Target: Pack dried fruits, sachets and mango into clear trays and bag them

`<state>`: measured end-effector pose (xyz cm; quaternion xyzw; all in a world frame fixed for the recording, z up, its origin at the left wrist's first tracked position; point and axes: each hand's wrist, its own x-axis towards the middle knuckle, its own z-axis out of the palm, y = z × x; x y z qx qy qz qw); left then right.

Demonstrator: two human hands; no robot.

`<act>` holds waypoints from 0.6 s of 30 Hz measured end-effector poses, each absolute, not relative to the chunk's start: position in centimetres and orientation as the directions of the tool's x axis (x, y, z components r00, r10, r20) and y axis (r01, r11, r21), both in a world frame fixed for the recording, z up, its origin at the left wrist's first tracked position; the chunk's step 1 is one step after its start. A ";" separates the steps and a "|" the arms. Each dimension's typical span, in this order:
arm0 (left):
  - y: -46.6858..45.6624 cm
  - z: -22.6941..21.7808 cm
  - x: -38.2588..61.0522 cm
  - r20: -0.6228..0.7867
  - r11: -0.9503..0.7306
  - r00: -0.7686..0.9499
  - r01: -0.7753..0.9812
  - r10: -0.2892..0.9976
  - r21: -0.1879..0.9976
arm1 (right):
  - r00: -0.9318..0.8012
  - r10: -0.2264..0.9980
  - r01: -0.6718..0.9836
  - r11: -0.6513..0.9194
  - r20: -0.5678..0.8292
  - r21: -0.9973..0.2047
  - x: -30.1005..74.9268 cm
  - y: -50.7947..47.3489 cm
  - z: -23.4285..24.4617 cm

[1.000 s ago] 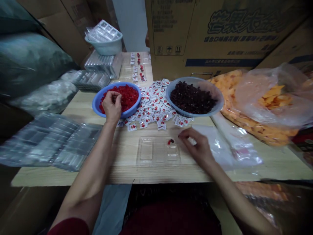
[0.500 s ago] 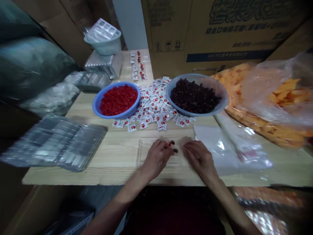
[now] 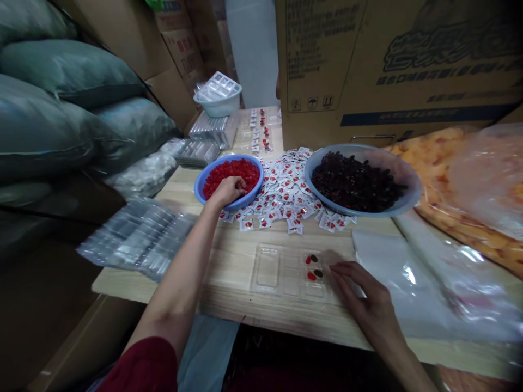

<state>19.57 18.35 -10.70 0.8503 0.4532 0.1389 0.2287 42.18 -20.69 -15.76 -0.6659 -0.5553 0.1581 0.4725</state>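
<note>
My left hand (image 3: 229, 190) reaches into the blue bowl (image 3: 199, 191) of glossy red fruit pieces (image 3: 241, 170). Its fingers are curled down among the pieces, with the tips partly hidden. My right hand (image 3: 363, 286) is at the right edge of a clear plastic tray (image 3: 267, 267) lying on the table. The thumb and forefinger are pinched together there; what is between them, if anything, is too small to make out. In the tray's right-hand compartments lie two red pieces (image 3: 311, 276) and two dark ones (image 3: 317, 273), paired red beside dark.
A bowl of dark dried fruit (image 3: 355, 182) stands beyond the tray, beside a heap of small white sachets (image 3: 286, 185). Stacked clear trays (image 3: 143, 237) lie at left, plastic bags (image 3: 392, 272) at right. A large carton (image 3: 327, 60) stands behind; filled trays (image 3: 261, 130) lie at the back.
My left hand has gone from the tray to the bowl of red pieces, uncovering the fruit in the tray. My right hand stays by the tray's right edge. The view has turned left.
</note>
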 end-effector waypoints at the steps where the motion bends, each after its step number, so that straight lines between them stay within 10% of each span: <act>1: 18.1 -11.0 19.6 0.061 -0.491 0.540 0.704 0.839 0.513 | 0.337 0.888 0.592 0.058 0.312 -0.804 42.2 -21.0 -15.8; 18: 17.8 -11.6 20.2 0.195 -0.657 0.700 0.484 0.687 0.578 | 0.338 0.906 0.523 0.043 0.253 -0.851 38.8 -22.6 -15.0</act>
